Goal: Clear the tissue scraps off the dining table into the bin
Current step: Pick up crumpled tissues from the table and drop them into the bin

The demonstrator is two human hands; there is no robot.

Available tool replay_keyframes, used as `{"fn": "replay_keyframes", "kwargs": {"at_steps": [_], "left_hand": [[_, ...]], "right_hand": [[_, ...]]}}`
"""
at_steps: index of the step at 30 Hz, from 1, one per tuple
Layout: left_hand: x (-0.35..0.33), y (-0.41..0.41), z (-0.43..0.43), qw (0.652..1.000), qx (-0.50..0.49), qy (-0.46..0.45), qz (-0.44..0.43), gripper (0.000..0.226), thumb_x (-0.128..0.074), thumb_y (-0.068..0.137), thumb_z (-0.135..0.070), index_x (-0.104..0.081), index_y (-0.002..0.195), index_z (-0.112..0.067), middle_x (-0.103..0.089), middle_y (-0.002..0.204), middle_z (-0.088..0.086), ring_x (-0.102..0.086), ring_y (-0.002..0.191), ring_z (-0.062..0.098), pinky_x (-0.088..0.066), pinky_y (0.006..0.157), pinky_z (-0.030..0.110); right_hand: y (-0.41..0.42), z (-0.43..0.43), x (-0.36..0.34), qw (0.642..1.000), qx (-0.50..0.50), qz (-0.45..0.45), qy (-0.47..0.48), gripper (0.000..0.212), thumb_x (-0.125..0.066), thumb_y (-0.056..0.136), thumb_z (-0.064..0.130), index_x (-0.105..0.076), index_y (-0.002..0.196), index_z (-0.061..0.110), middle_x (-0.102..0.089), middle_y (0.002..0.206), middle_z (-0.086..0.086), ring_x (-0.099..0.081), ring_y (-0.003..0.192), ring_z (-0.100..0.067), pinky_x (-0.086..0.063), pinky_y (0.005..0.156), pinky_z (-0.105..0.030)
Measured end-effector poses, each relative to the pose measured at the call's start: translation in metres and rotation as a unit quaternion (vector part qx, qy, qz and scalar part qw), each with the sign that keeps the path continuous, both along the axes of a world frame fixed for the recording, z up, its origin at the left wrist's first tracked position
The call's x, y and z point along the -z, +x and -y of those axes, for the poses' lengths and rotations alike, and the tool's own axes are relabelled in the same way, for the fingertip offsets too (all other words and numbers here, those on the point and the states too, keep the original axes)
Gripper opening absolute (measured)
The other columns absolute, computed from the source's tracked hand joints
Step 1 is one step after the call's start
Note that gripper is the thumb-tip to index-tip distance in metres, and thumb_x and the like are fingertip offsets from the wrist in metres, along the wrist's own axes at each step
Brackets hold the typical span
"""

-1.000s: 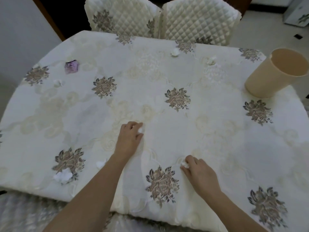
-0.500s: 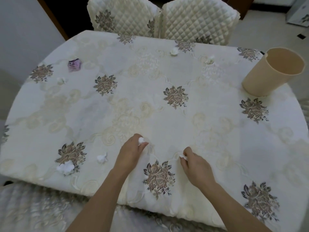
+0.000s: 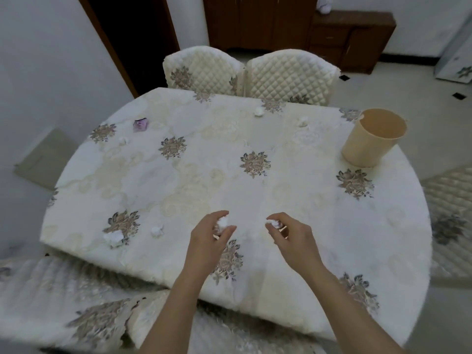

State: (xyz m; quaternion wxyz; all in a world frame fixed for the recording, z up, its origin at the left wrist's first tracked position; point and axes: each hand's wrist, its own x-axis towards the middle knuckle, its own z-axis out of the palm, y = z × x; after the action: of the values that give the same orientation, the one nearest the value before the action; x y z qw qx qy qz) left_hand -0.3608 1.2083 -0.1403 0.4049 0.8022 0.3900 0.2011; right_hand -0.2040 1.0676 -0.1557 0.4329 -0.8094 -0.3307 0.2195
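My left hand (image 3: 208, 237) pinches a small white tissue scrap (image 3: 223, 222) just above the near middle of the dining table (image 3: 194, 180). My right hand (image 3: 293, 235) pinches another white scrap (image 3: 272, 223) beside it. More scraps lie on the cloth: a larger wad (image 3: 113, 237) and a small one (image 3: 156, 230) at the near left, one at the left (image 3: 123, 140), two near the far edge (image 3: 259, 111) (image 3: 303, 122). The beige bin (image 3: 371, 139) stands open on the table's far right.
A purple crumpled wrapper (image 3: 140, 124) lies at the far left of the table. Two quilted chairs (image 3: 245, 72) stand behind the far edge, another chair seat (image 3: 449, 221) at the right, and a covered seat (image 3: 63, 302) at the near left.
Both hands have lifted off the cloth, each with a scrap pinched in its fingers. The view has pulled back and tilted up, showing the chairs and room beyond.
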Motion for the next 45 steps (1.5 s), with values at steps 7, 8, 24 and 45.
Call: {"fn": "replay_keyframes", "kwargs": {"at_steps": [7,8,24,45], "left_hand": [[-0.033,0.008,0.068,1.000,0.003,0.014,0.025,0.029,-0.072,0.087,-0.027,-0.066,0.115,-0.026,-0.054,0.079,-0.017,-0.053,0.071,-0.002,-0.039,0.061,0.007],[-0.035,0.009,0.076,1.000,0.003,0.011,0.027,0.029,-0.073,0.086,-0.028,-0.066,0.115,-0.027,-0.054,0.078,-0.017,-0.053,0.069,-0.002,-0.039,0.061,0.008],[-0.030,0.054,0.160,0.978,0.196,-0.002,0.069,0.024,-0.070,0.089,-0.029,-0.067,0.112,-0.025,-0.064,0.093,-0.014,-0.056,0.074,-0.004,-0.038,0.062,0.007],[-0.036,0.151,0.293,0.913,0.401,-0.009,0.075,0.027,-0.069,0.090,-0.031,-0.067,0.116,-0.024,-0.065,0.099,-0.017,-0.057,0.078,-0.002,-0.042,0.069,0.010]], "right_hand": [[0.001,0.055,-0.037,0.998,0.013,0.027,0.053,0.005,-0.062,0.094,0.032,-0.067,0.093,0.031,-0.066,0.073,0.012,-0.065,0.060,-0.009,-0.054,0.064,-0.039],[0.001,0.062,-0.040,0.998,0.014,0.027,0.055,0.005,-0.063,0.094,0.032,-0.067,0.094,0.031,-0.067,0.074,0.012,-0.065,0.059,-0.010,-0.054,0.064,-0.039],[-0.005,0.182,-0.052,0.978,0.197,0.066,0.032,0.003,-0.063,0.094,0.033,-0.066,0.094,0.031,-0.065,0.070,0.011,-0.063,0.056,-0.008,-0.055,0.063,-0.039],[0.014,0.365,-0.045,0.893,0.441,0.081,0.030,0.022,-0.054,0.084,0.054,-0.062,0.095,0.036,-0.068,0.069,0.004,-0.067,0.061,-0.021,-0.056,0.063,-0.047]]}}
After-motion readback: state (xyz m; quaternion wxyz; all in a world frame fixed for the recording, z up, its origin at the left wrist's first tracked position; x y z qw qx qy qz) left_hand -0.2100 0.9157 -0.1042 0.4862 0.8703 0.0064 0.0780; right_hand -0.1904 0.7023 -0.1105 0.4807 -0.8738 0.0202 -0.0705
